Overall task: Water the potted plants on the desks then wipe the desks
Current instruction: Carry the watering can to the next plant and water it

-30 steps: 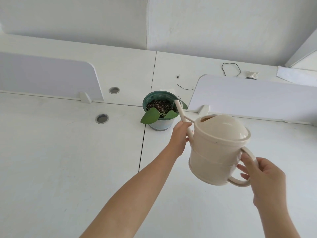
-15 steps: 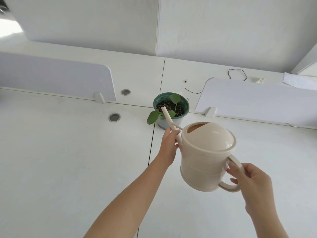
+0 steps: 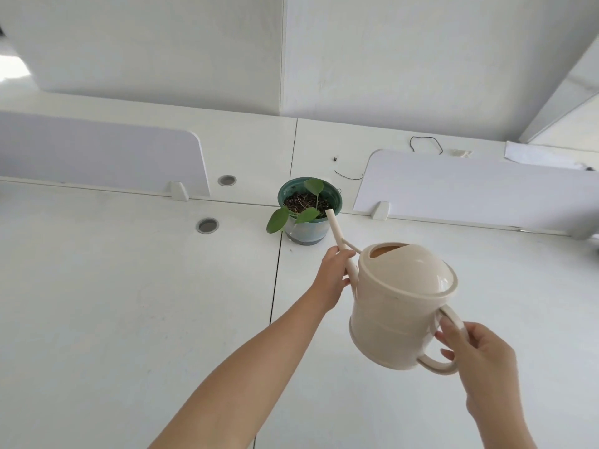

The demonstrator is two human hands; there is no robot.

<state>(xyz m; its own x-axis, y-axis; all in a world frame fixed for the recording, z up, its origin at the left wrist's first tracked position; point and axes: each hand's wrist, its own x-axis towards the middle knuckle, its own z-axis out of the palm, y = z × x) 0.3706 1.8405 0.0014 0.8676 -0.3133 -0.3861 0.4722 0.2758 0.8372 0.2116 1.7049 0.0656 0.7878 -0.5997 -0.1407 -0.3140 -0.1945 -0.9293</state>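
Over the white desk (image 3: 129,303), a person holds one cream watering can (image 3: 398,312) in the air with both hands, tipped forward toward the plant. The left hand (image 3: 334,277) has its fingers curled round the lower part of the spout (image 3: 335,231), just where it joins the can's body. The right hand (image 3: 479,361) grips the looped handle (image 3: 450,345) at the back, thumb laid on top and fingers wrapped through it. The can's top has a domed cover with an open filling hole toward the front.

One potted plant (image 3: 308,228) stands at the back edge of the desk, in the gap between two pale divider panels, one to the left (image 3: 97,157) and one to the right (image 3: 470,186). Its pot is green-rimmed with dark soil inside. I count three green leaves: two (image 3: 277,220) hanging over the near-left rim and one (image 3: 313,184) standing up at the back. The spout's tip sits right at the pot's near-right rim; whether water is running I cannot tell.

Two round grey cable holes (image 3: 207,225) lie to the pot's left, one on each side of the left panel's foot. Beyond the pot lie a short black wire (image 3: 348,176) and, farther right, a looped black wire (image 3: 424,144).
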